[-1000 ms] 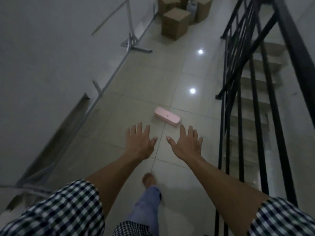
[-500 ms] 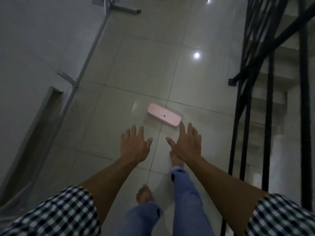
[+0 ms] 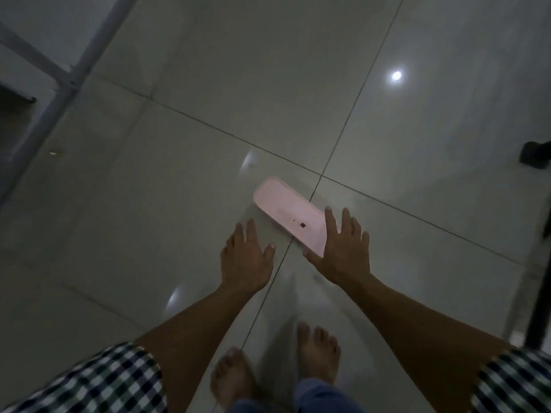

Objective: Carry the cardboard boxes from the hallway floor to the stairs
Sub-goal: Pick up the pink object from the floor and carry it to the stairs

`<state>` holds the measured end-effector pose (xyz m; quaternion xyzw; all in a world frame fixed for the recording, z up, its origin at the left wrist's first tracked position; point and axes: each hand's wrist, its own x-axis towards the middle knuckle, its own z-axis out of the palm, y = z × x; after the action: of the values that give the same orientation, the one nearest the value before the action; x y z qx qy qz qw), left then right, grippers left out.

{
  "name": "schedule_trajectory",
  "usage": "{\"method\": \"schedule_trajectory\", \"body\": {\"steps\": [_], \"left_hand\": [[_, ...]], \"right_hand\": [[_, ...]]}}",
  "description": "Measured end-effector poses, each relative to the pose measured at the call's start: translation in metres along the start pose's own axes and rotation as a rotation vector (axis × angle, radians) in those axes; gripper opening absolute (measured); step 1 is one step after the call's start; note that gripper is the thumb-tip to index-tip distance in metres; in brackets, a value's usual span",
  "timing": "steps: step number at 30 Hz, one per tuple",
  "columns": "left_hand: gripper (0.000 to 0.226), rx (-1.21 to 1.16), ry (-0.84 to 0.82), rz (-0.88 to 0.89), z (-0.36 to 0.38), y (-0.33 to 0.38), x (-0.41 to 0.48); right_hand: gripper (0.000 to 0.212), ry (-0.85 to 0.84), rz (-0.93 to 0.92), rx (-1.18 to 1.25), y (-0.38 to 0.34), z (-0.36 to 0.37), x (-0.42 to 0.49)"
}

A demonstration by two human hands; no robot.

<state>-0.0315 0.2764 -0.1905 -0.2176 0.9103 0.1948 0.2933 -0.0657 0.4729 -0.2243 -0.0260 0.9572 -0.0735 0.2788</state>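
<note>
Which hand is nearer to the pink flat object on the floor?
Right. The right hand overlaps the near end of the pink object in the view; contact cannot be told. The left hand is apart, to its left.

- A pink oblong object (image 3: 287, 216) lies flat near centre, across a grout line of the glossy tiled floor (image 3: 179, 204).
- Round light reflection (image 3: 396, 75) at two o'clock.
- Grey metal frame (image 3: 68, 76) at ten o'clock.
- Black railing foot (image 3: 535, 155) at three o'clock.

Open tile floor (image 3: 268, 84) at twelve o'clock, wide lane; pink flat object (image 3: 286, 213) lies dead centre by the right hand (image 3: 343, 251); grey frame bars (image 3: 59, 93) crowd ten, black railing (image 3: 539, 317) blocks three
</note>
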Motion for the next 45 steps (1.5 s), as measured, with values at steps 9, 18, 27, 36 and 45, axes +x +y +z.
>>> {"method": "schedule_trajectory", "body": {"steps": [9, 18, 27, 36, 45], "left_hand": [[0.076, -0.102, -0.022, -0.046, 0.052, -0.012, 0.043], [0.077, -0.167, 0.011, -0.089, -0.023, -0.007, -0.026], [0.073, -0.333, 0.117, -0.260, -0.190, -0.025, -0.249], [0.069, -0.561, 0.417, -0.516, -0.290, -0.090, -0.441], [0.067, -0.731, 0.597, -0.791, -0.274, -0.223, -0.608]], "right_hand": [[0.122, 0.055, -0.091, -0.038, 0.007, 0.059, 0.049], [0.108, 0.117, -0.176, -0.056, -0.029, -0.029, -0.003], [0.102, 0.148, -0.319, 0.046, -0.137, -0.215, -0.194], [0.101, 0.152, -0.616, 0.023, -0.253, -0.297, -0.378], [0.101, 0.106, -0.916, -0.105, -0.365, -0.238, -0.543]]}}
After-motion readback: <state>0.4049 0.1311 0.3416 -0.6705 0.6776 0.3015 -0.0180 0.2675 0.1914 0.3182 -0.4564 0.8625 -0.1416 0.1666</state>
